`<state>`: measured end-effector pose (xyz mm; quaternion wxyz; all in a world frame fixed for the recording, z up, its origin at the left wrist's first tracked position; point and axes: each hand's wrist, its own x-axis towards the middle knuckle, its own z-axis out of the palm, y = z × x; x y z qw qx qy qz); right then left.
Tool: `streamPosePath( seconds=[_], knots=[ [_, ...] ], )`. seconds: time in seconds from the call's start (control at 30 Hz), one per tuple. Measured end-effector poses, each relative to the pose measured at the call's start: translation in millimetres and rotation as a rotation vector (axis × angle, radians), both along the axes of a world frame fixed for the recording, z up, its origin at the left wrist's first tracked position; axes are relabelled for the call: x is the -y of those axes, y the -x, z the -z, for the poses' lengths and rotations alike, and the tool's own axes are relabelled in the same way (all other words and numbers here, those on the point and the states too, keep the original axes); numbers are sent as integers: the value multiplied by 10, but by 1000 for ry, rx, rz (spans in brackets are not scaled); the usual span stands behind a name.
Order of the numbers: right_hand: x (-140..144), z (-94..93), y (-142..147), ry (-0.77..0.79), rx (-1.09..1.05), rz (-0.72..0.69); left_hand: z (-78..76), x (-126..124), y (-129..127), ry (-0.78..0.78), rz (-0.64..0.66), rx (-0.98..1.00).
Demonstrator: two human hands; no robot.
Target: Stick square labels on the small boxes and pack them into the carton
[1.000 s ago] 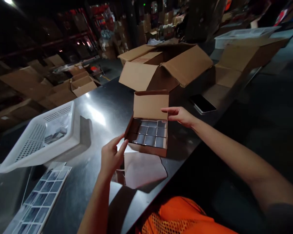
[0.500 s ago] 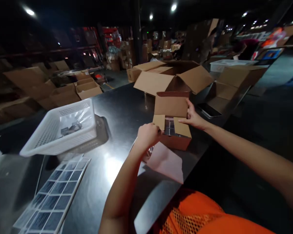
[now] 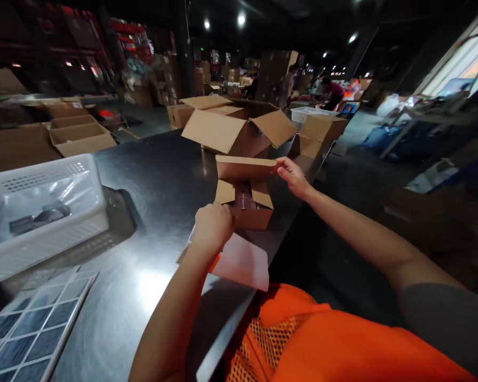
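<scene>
A small cardboard box (image 3: 252,218) stands on the metal table in front of me, its lid (image 3: 242,168) tilted up at the back. Its side flaps are folded inward, and dark, shiny packed items (image 3: 244,196) show in the gap between them. My right hand (image 3: 293,178) pinches the lid at its right corner. Against the box's front left corner is my left hand (image 3: 214,225), closed, its fingertips hidden. White sheets (image 3: 245,260) lie below the left hand, with a bit of orange beside the wrist.
A white plastic basket (image 3: 99,215) with a clear bag and grey pieces sits left on the table (image 3: 159,185). Sheets of dark square labels (image 3: 35,329) lie near it. A large open carton (image 3: 211,130) stands behind the small box. Other people work far back.
My right hand has moved from the right flap and lid edge to the lid's upper corner, and the lid leans further forward. The view has turned right.
</scene>
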<state>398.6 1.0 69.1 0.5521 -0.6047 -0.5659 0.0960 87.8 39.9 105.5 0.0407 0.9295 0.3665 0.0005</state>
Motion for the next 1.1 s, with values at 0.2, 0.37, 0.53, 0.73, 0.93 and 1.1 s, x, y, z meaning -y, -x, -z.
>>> streamPosePath(
  seconds=[0.2,0.37,0.53,0.73,0.93,1.1],
  knots=[
    [-209,126,76,112,86,-68,25,94,-137,-5,-20,-20],
    [-63,158,141,80,190,-159,82,121,-222,-3,6,-115],
    [286,270,204,6,339,-364,149,277,-318,-32,-45,-194],
    [334,431,298,16,294,-296,142,386,-335,-77,-109,-245],
    [361,493,285,36,285,-323,138,451,-303,-119,-128,-284],
    [391,492,266,28,231,-327,134,439,-326,-116,-124,-306]
  ],
)
